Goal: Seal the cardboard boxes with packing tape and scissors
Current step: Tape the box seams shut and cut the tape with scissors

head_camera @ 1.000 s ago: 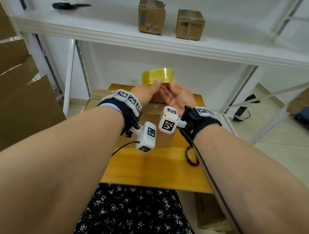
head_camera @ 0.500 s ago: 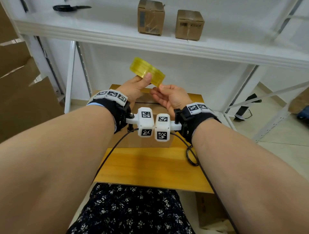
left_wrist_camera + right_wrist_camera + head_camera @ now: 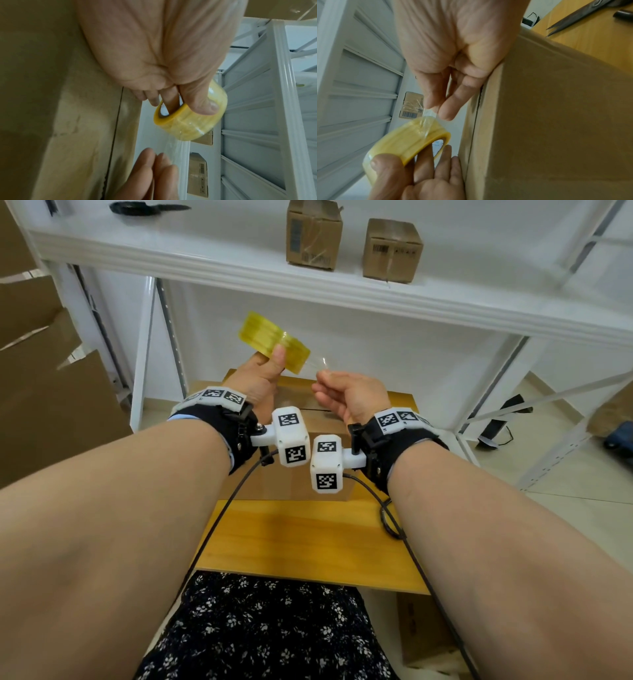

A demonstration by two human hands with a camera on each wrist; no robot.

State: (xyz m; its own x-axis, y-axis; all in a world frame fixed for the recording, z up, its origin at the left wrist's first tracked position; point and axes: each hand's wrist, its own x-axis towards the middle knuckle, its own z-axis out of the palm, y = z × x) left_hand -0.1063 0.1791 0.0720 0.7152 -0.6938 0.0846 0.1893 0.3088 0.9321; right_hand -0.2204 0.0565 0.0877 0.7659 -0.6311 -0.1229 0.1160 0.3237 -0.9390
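Observation:
My left hand (image 3: 263, 364) grips a yellow roll of clear packing tape (image 3: 274, 342), thumb on its outer face and fingers through the core (image 3: 171, 105). My right hand (image 3: 329, 385) pinches the free end of the tape (image 3: 429, 112), and a short clear strip stretches from it to the roll (image 3: 412, 140). Both hands hover above a large cardboard box (image 3: 301, 474) on the wooden table (image 3: 308, 542); the flap seam on the box's top (image 3: 476, 121) is visible. Black scissors (image 3: 583, 14) lie on the table beside the box, seen only in the right wrist view.
A white metal shelf (image 3: 239, 268) overhangs the table, carrying two small taped boxes (image 3: 313, 232) (image 3: 392, 249) and a second pair of black scissors (image 3: 147, 207). Flattened cardboard (image 3: 41, 392) stands at the left. Another box (image 3: 424, 635) sits on the floor under the table.
The roll has tilted and shifted left with my left hand. My right hand has pulled away to the right, peeling a short strip of tape off the roll.

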